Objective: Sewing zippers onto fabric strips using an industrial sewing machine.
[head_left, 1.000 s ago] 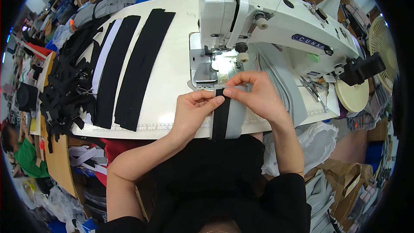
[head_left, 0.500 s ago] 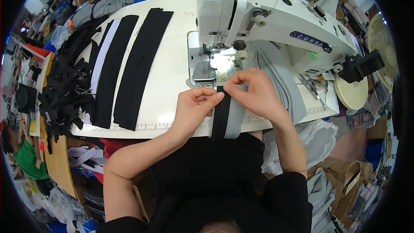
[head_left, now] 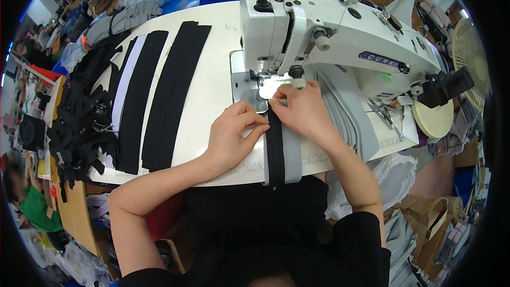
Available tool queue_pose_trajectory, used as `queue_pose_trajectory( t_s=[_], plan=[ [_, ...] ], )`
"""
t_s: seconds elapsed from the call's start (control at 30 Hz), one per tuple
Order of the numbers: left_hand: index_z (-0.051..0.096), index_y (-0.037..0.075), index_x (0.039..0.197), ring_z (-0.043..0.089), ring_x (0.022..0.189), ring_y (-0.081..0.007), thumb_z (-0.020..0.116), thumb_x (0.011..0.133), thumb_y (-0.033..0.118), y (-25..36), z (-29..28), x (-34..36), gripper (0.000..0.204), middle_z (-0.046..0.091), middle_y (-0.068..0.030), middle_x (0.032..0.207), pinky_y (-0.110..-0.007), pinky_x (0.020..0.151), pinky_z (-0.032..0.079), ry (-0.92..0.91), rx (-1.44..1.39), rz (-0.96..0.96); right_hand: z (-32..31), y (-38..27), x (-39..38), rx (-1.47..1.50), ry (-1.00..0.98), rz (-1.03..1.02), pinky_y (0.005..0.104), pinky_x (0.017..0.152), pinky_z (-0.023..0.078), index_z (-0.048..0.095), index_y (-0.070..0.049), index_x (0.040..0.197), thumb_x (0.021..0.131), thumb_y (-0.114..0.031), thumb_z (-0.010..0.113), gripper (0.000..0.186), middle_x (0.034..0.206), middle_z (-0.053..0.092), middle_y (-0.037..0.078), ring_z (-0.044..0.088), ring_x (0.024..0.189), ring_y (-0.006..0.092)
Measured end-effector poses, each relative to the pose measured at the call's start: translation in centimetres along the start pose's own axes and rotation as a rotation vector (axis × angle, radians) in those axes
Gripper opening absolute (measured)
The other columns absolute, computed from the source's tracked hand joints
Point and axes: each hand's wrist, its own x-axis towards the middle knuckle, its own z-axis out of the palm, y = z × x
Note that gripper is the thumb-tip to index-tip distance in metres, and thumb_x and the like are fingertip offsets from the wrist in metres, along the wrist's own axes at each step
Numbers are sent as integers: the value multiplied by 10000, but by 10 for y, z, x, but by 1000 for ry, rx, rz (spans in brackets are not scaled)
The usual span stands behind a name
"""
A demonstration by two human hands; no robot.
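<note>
A black fabric strip (head_left: 275,154) lies lengthwise on a wider grey strip (head_left: 293,154), and both hang over the table's front edge. My left hand (head_left: 229,134) has thumb and index finger closed on the black strip's left edge. Farther up, close to the needle area, my right hand (head_left: 304,110) pinches the far part of the black strip between thumb and finger. The white sewing machine (head_left: 324,37) stands over the strips' far ends, which its foot and my right fingers partly hide. A metal plate (head_left: 245,86) sits left of the needle area.
Stacked black strips (head_left: 178,95) and a pale strip (head_left: 127,85) lie left on the white table (head_left: 212,74), beside a tangled black strap pile (head_left: 79,127). Grey pieces (head_left: 345,111) lie under the machine arm. Scissors (head_left: 386,117) rest at right, near a fan (head_left: 470,69).
My right hand has moved forward, closer to the needle, along with the strips. My left fingertips, earlier beside the right ones, now hold the strip nearer to me. The view has shifted slightly.
</note>
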Motion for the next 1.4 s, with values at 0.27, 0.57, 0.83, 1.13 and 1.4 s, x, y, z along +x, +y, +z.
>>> queue_pose_trajectory(
  t_s=[0.27, 0.57, 0.83, 1.13, 1.4],
  plan=[
    [790, 36, 958, 568, 778, -163, 830, 841, 42, -6, 1, 2, 124, 617, -43, 869, -296, 650, 451, 39, -172, -60, 15, 9, 1, 43, 220, -52, 503, 956, 410, 743, -70, 853, 852, -225, 737, 155, 912, 651, 116, 611, 1003, 324],
    [773, 46, 909, 623, 800, -233, 835, 825, 72, -7, 2, 4, 108, 639, -62, 857, -344, 728, 486, 55, -169, -12, 51, 31, 21, 18, 346, 5, 468, 873, 397, 646, -47, 855, 849, -299, 756, 275, 891, 608, 116, 576, 954, 321],
    [773, 46, 899, 626, 808, -238, 835, 821, 65, -7, 3, 4, 101, 653, -59, 868, -344, 716, 480, 57, -176, -3, 56, 30, 27, 108, 403, 52, 468, 861, 396, 638, -53, 816, 844, -299, 756, 274, 883, 604, 114, 571, 962, 319],
    [675, -3, 1228, 563, 1338, -340, 605, 957, 21, -66, -26, 68, 280, 648, -179, 1330, -508, 1139, 396, 37, 158, 83, 59, 33, 25, -28, 288, 87, 473, 1013, 388, 735, -101, 925, 908, -369, 747, 269, 968, 724, 42, 589, 1096, 273],
    [662, 106, 1369, 356, 1530, -305, 506, 966, 40, -79, -14, 129, 438, 529, -174, 1516, -681, 1249, 73, -275, 331, -16, 63, 33, 22, -105, 282, 145, 484, 1005, 396, 750, -147, 906, 912, -347, 736, 201, 998, 731, 60, 555, 1093, 315]
  ],
)
